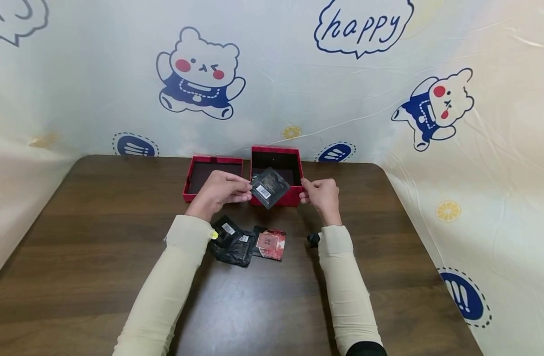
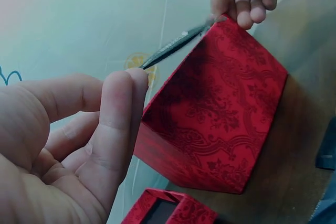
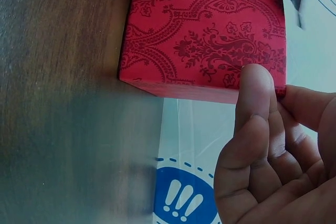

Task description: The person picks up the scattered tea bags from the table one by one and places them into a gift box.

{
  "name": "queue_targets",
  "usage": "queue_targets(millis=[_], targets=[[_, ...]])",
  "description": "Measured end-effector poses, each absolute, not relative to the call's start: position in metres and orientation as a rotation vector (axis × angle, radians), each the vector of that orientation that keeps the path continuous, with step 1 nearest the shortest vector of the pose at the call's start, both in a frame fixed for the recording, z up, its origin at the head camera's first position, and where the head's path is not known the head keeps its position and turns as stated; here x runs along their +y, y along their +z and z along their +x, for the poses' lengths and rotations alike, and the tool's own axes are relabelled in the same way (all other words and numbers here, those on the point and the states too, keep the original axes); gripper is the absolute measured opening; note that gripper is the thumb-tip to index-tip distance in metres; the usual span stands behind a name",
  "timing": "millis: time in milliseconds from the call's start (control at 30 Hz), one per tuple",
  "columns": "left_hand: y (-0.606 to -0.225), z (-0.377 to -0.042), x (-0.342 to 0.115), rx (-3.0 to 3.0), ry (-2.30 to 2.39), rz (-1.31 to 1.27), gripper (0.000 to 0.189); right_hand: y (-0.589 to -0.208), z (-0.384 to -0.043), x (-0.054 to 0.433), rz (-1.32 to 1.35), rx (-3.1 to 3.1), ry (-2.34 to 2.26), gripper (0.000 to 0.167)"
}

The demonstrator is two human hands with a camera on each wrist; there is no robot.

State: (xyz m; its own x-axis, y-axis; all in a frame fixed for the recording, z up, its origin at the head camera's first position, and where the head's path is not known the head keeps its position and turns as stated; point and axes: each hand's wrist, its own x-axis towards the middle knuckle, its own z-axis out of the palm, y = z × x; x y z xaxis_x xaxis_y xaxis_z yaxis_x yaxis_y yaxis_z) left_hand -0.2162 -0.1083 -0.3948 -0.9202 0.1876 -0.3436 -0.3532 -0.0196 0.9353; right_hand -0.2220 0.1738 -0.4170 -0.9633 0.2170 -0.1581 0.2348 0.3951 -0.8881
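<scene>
- Left hand (image 1: 223,191) pinches a dark packet (image 1: 270,188) by one corner, thumb and fingertips pressed together on it.
- Right hand (image 1: 323,196) grips a red box (image 1: 292,197) at its right front corner, thumb and fingers pinched over the rim (the right wrist view shows this grasp closely).
- That dark packet hangs at the mouth of the red box, overlapping its dark inside and front wall in the head view; it bears a white barcode label (whether it touches the box, I cannot tell).
- Dark red flourishes pattern the box's outer walls, and its inside is black.
- Just left of the box sits a shallow red tray (image 1: 187,184), black within, partly hidden behind the left hand.
- Nearer the person lie two black packets (image 1: 227,233), overlapping and crumpled, with pale labels.
- Against their right side rests a red-and-black packet (image 1: 272,244) (its small print is unreadable).
- Everything stands on a brown wooden table (image 1: 254,316).
- Cream sleeves (image 1: 167,287) cover both forearms.
- Behind hangs a pale cloth (image 1: 276,74) printed with cartoon bears, orange slices and "happy".
</scene>
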Motion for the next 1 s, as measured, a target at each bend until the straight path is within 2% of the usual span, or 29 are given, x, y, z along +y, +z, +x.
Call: queue_targets(millis=[1000], targets=[[-0.381,-0.261,-0.091,2.054,2.017,-0.303,0.02,-0.417,-0.221,0.173,0.434,2.621,-1.666,0.035]])
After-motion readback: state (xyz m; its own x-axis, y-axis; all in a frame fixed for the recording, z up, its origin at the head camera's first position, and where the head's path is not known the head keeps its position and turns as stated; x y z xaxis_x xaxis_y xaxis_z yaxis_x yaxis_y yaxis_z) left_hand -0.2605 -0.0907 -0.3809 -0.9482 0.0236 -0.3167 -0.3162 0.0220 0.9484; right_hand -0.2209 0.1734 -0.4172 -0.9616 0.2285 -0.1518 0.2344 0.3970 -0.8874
